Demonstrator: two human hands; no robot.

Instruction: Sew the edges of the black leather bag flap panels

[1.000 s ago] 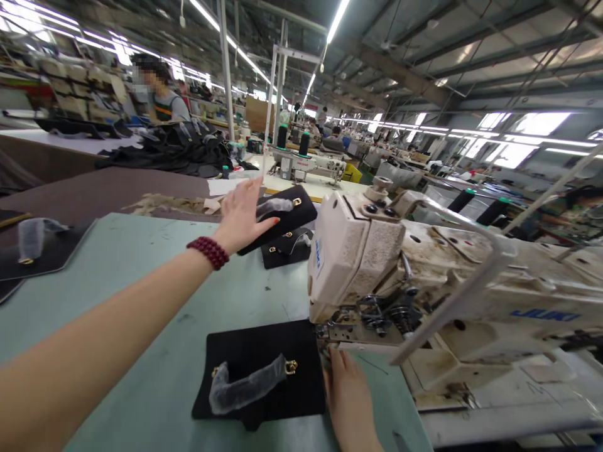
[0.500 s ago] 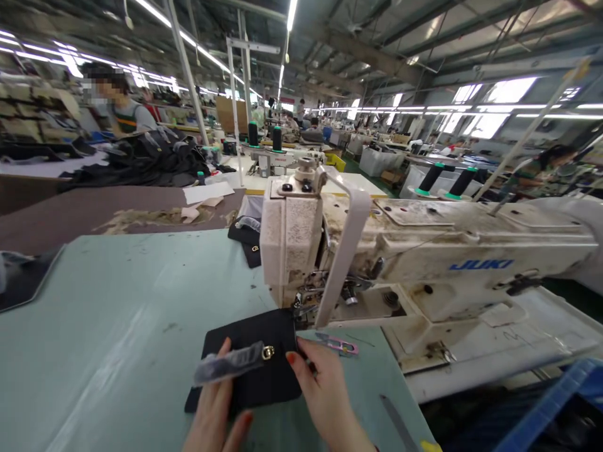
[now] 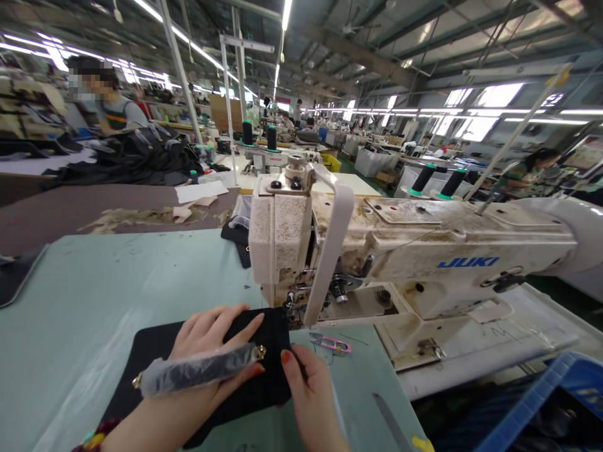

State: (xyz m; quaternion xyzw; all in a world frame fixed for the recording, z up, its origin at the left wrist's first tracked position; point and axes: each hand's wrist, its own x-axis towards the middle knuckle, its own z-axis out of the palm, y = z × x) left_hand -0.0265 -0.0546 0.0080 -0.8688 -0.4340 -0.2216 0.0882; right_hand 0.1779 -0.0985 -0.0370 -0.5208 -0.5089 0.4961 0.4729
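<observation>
A black bag panel (image 3: 271, 392) lies with its top right corner at the needle area of a white JUKI sewing machine (image 3: 292, 251). Across it runs a carry handle (image 3: 198, 371) wrapped in clear plastic, with gold-coloured fittings at its ends. My left hand (image 3: 207, 336) rests flat on the panel, slipped beneath the handle, fingers spread and pointing toward the needle. At the panel's right edge my right hand (image 3: 313, 392) pinches the border between thumb and fingers. Just beyond it lie pink-handled thread snips (image 3: 332, 343).
A flat metal blade (image 3: 391, 420) lies at the table's right front. Behind the machine head sits another black piece (image 3: 235, 238). A blue crate (image 3: 537, 402) stands at lower right, and a dark piece (image 3: 19, 273) lies at far left. Co-workers sit farther off.
My left hand has moved forward under the handle and onto the panel, which now stretches farther left. My right hand keeps its hold at the edge. The view has shifted slightly.
</observation>
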